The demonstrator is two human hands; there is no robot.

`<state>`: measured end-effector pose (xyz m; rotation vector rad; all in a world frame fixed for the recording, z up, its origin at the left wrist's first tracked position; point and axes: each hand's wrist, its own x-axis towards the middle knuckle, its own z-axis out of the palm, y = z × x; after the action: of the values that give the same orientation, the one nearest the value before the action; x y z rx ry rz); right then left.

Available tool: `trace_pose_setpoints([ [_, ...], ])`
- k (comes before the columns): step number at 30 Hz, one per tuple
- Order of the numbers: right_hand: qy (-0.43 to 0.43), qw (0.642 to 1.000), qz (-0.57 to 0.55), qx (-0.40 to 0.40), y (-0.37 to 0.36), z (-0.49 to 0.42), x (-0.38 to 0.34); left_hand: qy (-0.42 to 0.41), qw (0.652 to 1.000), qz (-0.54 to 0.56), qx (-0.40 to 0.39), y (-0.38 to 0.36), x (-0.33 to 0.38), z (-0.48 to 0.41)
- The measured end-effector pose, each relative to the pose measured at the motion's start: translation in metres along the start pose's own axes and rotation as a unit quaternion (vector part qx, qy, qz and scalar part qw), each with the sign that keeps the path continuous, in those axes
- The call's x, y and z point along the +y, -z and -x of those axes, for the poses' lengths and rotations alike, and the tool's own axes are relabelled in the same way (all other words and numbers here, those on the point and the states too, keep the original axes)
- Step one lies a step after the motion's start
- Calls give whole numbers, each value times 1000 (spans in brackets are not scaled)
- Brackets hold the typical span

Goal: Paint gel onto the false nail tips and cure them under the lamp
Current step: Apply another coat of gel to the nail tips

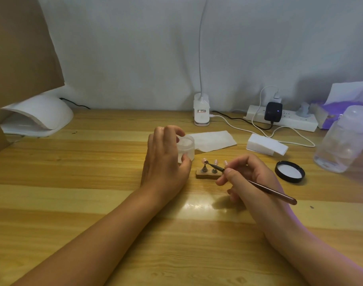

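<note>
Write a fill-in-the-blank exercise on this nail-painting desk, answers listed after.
1. The frosted jar is gripped by the ____.
2. The brush, its tip by the nail tips, is pinched by the ____.
3. The loose lid has a ____ rim.
4. The curing lamp sits far to the person's ____.
Answers: left hand; right hand; black; left.

Pale wooden plank table point(73, 182), wrinkled white cloth backdrop point(135, 48), brown cardboard panel point(17, 48) at left, 1 white power strip point(300, 123) along the back edge
</note>
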<state>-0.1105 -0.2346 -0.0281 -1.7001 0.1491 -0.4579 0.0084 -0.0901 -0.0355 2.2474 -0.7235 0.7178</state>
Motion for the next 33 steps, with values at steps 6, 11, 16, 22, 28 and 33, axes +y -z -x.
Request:
trace_pose_setpoints([
  [6,8,1000,-2,18,0,0,0,-34,995,11,-95,6,9,9],
  [11,11,1000,11,-6,-1,-1,0,17,986,4,-163,1,2,6],
  [16,-5,1000,2,-4,0,0,-1,14,984,32,-177,-2,0,5],
  [22,7,1000,-4,10,0,-1,-1,31,968,131,-211,-2,-4,1],
  [28,11,1000,24,-2,-1,-1,-1,20,968,132,-213,-4,-6,0],
  [33,-11,999,31,14,2,-4,-1,8,968,133,-213,-3,-7,1],
])
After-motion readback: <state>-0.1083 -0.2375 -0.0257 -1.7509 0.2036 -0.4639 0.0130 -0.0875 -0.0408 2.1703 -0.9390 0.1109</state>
